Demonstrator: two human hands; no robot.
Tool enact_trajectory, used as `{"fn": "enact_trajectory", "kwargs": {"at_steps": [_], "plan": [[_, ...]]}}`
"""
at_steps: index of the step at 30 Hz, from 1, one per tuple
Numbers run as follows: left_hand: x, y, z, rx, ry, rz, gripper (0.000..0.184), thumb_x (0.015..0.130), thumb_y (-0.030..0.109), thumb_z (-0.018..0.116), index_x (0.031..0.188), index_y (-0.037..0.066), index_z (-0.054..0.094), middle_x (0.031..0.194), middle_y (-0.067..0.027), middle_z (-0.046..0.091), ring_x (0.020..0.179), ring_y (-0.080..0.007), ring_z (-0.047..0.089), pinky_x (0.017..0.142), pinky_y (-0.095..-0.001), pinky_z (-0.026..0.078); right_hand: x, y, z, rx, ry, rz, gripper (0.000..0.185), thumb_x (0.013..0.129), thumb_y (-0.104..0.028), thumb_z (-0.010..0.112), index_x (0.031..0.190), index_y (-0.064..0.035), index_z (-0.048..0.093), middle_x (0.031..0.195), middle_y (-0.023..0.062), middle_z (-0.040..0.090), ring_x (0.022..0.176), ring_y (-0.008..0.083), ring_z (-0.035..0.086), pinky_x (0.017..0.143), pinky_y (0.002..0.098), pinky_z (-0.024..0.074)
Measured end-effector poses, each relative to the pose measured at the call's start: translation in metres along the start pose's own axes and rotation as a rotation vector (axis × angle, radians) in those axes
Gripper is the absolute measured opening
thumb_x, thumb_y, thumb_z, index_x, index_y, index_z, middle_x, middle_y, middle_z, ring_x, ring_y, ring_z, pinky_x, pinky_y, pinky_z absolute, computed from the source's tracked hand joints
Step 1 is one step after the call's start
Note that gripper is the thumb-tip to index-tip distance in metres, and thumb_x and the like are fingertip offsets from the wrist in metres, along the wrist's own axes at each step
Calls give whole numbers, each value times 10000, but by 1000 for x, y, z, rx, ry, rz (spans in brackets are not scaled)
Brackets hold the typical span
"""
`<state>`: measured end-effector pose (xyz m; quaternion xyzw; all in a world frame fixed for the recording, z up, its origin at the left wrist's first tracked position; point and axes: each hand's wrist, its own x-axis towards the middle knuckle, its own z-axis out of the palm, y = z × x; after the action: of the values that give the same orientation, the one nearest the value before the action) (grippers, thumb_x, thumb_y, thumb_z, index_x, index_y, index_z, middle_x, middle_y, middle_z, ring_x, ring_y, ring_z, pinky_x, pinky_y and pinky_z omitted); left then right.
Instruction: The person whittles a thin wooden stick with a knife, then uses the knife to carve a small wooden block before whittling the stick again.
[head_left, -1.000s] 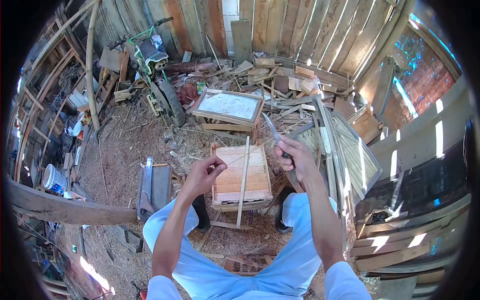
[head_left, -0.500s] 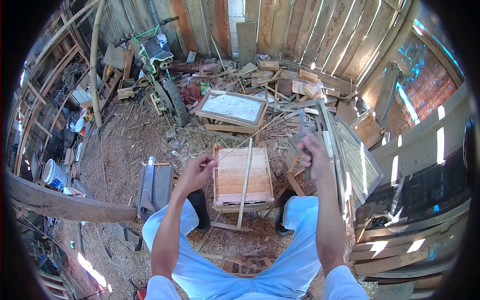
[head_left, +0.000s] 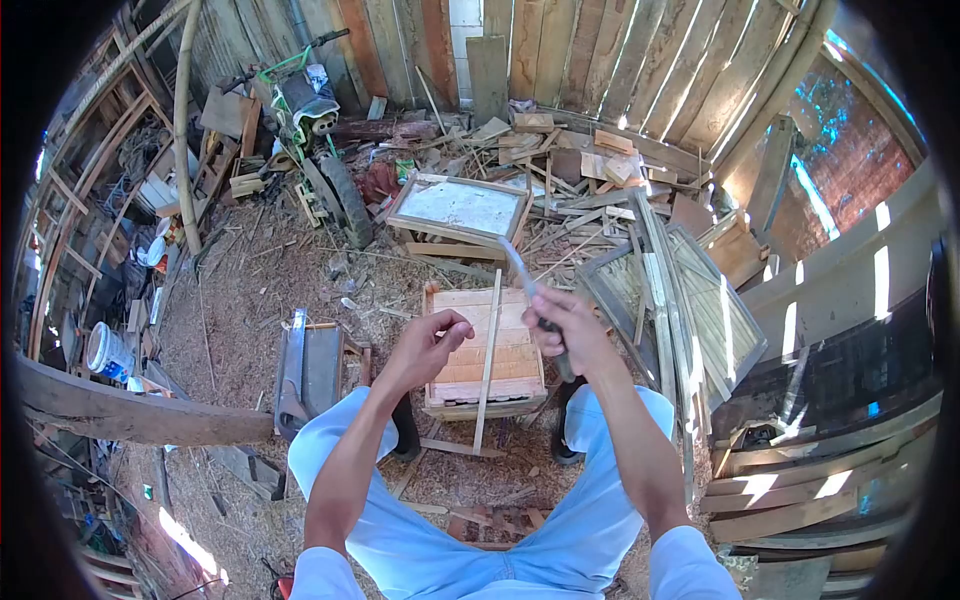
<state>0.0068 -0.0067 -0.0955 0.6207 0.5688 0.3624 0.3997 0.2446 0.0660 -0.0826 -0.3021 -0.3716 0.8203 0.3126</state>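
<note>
Clasped in the right hand (head_left: 574, 330) — a knife (head_left: 518, 267), blade pointing away; left hand (head_left: 425, 350) curled near a wooden box (head_left: 515, 358) — cannot tell if holding anything

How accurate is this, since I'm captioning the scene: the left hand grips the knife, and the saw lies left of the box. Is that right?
Not quite: the head view shows the knife gripped in the right hand. The saw does lie left of the box.
</note>
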Motion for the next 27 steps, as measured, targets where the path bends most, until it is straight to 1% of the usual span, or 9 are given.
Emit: {"fn": "enact_trajectory", "kwargs": {"at_steps": [5, 7, 11, 14, 17, 20, 23, 25, 27], "plan": [[-7, -3, -15, -89, -47, -129, 226, 970, 221, 534, 899, 23, 616, 684, 43, 495, 587, -34, 403, 500, -214, 345, -5, -17, -23, 92, 29, -95, 354, 958, -142, 517, 1304, -67, 508, 789, 15, 543, 515, 43, 390, 412, 168, 305], [-10, -4, -23, -67, -73, -204, 195, 959, 177, 535, 898, 16, 626, 675, 30, 492, 630, -60, 416, 553, -246, 367, -6, -28, -37, 105, 67, -117, 351, 957, -130, 509, 1301, -61, 501, 779, 9, 530, 515, 41, 389, 408, 165, 304], [-18, -2, -37, -44, -83, -208, 194, 959, 168, 535, 888, 10, 623, 674, 36, 489, 619, -56, 409, 547, -242, 362, -14, -43, -53, 105, 128, -207, 345, 952, -133, 512, 1289, -63, 496, 776, -4, 509, 515, 28, 380, 396, 151, 284], [-23, -14, -46, -41, -85, -240, 187, 960, 163, 537, 884, 13, 619, 673, 38, 494, 607, -52, 411, 522, -233, 348, -17, -54, -74, 120, 342, -345, 317, 965, -146, 489, 1272, -68, 504, 775, -20, 499, 506, 21, 359, 398, 149, 276], [-22, -32, -53, -95, 10, -242, 158, 959, 164, 542, 930, 22, 607, 702, 23, 525, 603, -58, 466, 516, -222, 393, -21, -56, -88, 14, 365, -427, 293, 963, -170, 502, 1237, -69, 518, 784, -23, 499, 514, 17, 361, 398, 148, 271], [-5, -48, -34, -676, 197, -279, 167, 954, 207, 559, 1013, 52, 575, 833, -30, 576, 668, -111, 577, 614, -259, 536, -7, -30, -54, -73, 397, -284, 306, 937, -222, 565, 1200, -67, 544, 714, -35, 488, 477, 18, 354, 395, 151, 270], [19, -53, -4, -815, 223, -105, 181, 946, 221, 574, 1002, 49, 570, 862, -39, 576, 711, -125, 600, 647, -275, 556, 13, 7, -19, -279, 412, -121, 298, 892, -287, 646, 1092, -65, 644, 638, -40, 494, 451, 37, 369, 402, 192, 284], [29, -47, 8, -827, 230, -87, 191, 948, 213, 569, 1017, 36, 553, 852, -46, 584, 747, -137, 616, 679, -284, 556, 24, 34, -2, -651, 396, -103, 264, 893, -302, 648, 958, -48, 671, 625, -48, 508, 452, 11, 346, 384, 188, 236], [36, -41, 13, -841, 235, -72, 202, 951, 206, 564, 1032, 23, 537, 841, -52, 592, 782, -150, 632, 712, -294, 555, 19, 44, 16, -670, 273, -87, 259, 885, -300, 661, 918, -44, 686, 597, -56, 504, 456, 12, 343, 391, 200, 229]]}}
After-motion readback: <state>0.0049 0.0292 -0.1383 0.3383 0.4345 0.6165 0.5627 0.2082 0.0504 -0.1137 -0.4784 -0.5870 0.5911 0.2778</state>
